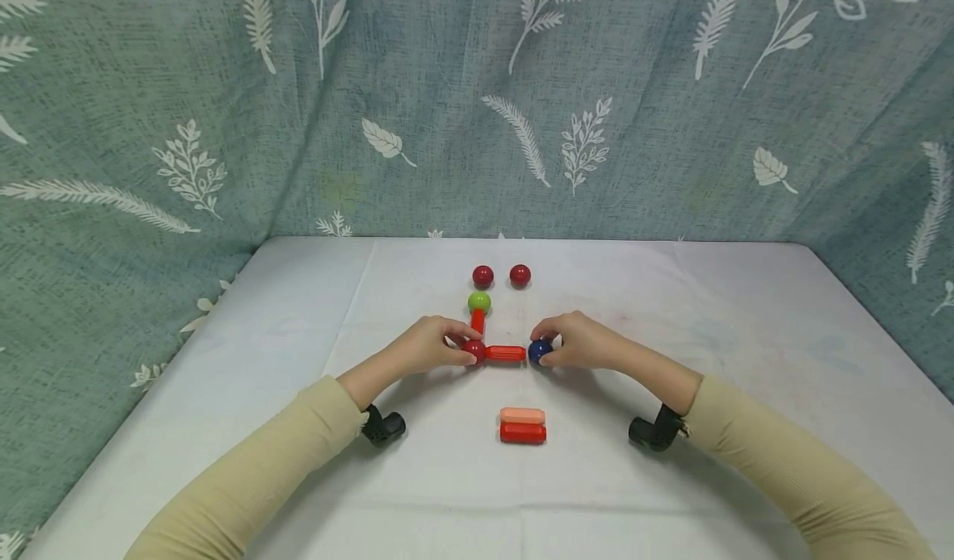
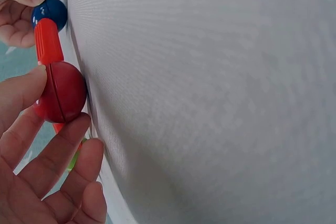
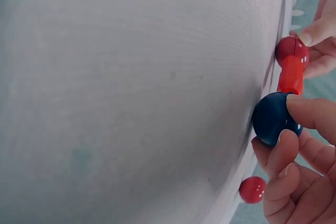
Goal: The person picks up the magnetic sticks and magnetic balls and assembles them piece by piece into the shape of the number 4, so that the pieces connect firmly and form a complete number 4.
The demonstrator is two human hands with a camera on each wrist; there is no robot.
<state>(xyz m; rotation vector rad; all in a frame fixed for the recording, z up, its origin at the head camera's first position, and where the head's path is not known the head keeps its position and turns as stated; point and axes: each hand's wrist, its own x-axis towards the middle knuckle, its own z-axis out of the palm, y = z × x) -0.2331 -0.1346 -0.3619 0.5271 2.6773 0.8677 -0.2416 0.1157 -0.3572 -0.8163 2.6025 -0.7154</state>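
Observation:
In the head view my left hand (image 1: 431,345) pinches a dark red ball (image 1: 474,352) between thumb and fingers. A red ribbed rod (image 1: 506,353) runs rightward from that ball, and another red rod (image 1: 478,321) runs away from it to a green ball (image 1: 479,301). My right hand (image 1: 583,342) pinches a dark blue ball (image 1: 540,351) right at the free end of the first rod. Both wrist views show the rod (image 2: 49,43) lined up between the red ball (image 3: 291,51) and the blue ball (image 3: 273,119).
Two loose red balls (image 1: 483,276) (image 1: 520,275) sit behind the joined pieces. Nearer me, a peach rod (image 1: 522,415) and a red rod (image 1: 523,433) lie side by side on the white-covered table (image 1: 447,494). A patterned green curtain (image 1: 447,129) hangs behind the table.

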